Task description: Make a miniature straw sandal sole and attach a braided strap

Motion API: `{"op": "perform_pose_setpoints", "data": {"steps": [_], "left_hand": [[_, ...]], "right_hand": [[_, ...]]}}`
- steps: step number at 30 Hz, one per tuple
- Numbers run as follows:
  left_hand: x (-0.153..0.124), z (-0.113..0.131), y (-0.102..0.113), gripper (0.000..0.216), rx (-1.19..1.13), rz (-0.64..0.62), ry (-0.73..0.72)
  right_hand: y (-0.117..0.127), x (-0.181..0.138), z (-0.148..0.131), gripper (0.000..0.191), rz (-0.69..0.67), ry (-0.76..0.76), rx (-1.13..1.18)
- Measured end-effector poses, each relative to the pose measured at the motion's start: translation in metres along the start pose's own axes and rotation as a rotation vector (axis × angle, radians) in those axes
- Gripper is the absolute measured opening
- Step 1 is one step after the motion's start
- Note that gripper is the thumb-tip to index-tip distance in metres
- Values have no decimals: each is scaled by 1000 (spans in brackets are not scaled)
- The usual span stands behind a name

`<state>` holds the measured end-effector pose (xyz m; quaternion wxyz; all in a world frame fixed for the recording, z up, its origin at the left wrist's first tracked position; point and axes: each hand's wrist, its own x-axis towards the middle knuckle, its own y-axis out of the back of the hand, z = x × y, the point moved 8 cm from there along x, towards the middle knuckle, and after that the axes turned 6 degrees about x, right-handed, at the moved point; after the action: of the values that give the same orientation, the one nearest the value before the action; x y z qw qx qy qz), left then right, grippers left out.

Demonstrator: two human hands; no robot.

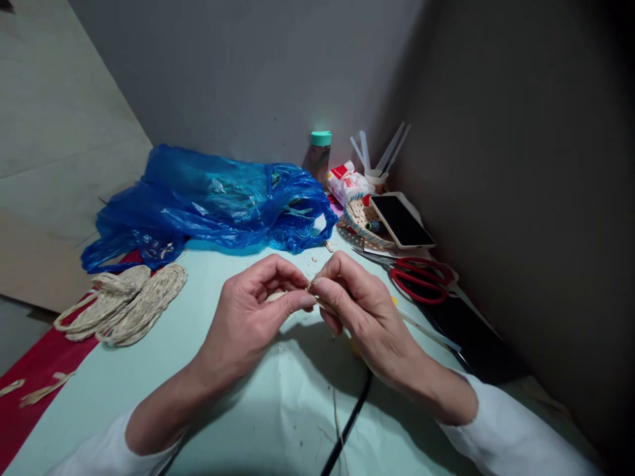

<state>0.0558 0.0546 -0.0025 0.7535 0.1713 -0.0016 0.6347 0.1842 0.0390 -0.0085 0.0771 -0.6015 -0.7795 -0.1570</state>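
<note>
My left hand (255, 311) and my right hand (354, 301) meet above the pale green table (198, 370), fingertips pinched together. Between them is a small pale strip of straw-like fibre (276, 296), mostly hidden by the fingers. Both hands are closed on it. A thin strand (337, 416) hangs down below the hands toward the table's near edge. White sleeves cover both forearms.
Braided straw coils (126, 304) lie at the left beside a crumpled blue plastic bag (213, 201). Red scissors (421, 277), a phone (401, 221) on a small woven basket (360, 218), a green-capped bottle (319, 155) and a black cable (352, 413) are nearby. A dark wall stands right.
</note>
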Motion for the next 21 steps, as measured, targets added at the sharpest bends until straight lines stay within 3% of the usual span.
{"op": "perform_pose_setpoints", "data": {"steps": [6,13,17,21], "left_hand": [[-5,-5,6,6,-16,62,42],[-6,-16,7,5,-155,108,83],[-4,-28,4,2,-361,112,204],[-4,-40,-5,7,-482,-5,371]], "right_hand": [[-6,-2,-7,2,-50,99,-260],[-14,-2,-15,27,-171,260,-410],[-15,-6,-14,29,-64,430,-587],[-20,-13,-6,34,10,556,-730]]}}
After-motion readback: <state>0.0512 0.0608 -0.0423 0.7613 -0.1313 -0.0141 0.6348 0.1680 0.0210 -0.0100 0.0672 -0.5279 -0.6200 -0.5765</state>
